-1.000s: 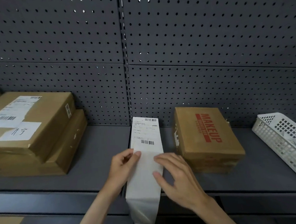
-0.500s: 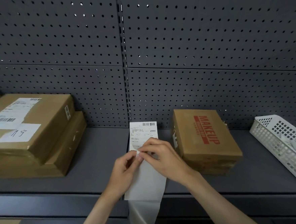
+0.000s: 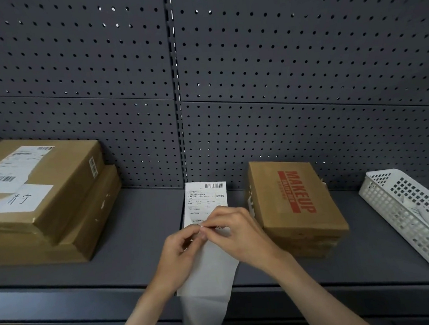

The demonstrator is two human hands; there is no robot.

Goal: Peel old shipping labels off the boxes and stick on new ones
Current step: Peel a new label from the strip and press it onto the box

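A dark grey pegboard wall [image 3: 277, 56] fills the far side, with a grey metal shelf [image 3: 137, 231] running across below it. At the left of the shelf sits a stack of two brown cardboard boxes [image 3: 66, 198]; the upper one carries a white shipping label [image 3: 13, 166] with barcodes and, nearer, a white slip [image 3: 20, 198] with handwriting. Right of centre lies a smaller brown box [image 3: 297, 204] printed with red "MAKEUP" lettering, with a bit of white paper showing on its left side. At the far right a white perforated plastic basket [image 3: 410, 214] rests at an angle.

Between the stack and the makeup box a long white strip of labels [image 3: 209, 251] lies flat on the shelf, just beside the makeup box. Its far end shows a printed label with a barcode at the top and small lines of text; the near part is blank and glossy, and it drapes over the front edge of the shelf and hangs down.

The left hand [image 3: 181, 251] and right hand [image 3: 241, 231] meet over the strip. Both have curled fingers, with fingertips pinching the strip at the printed label's near edge, touching each other there.
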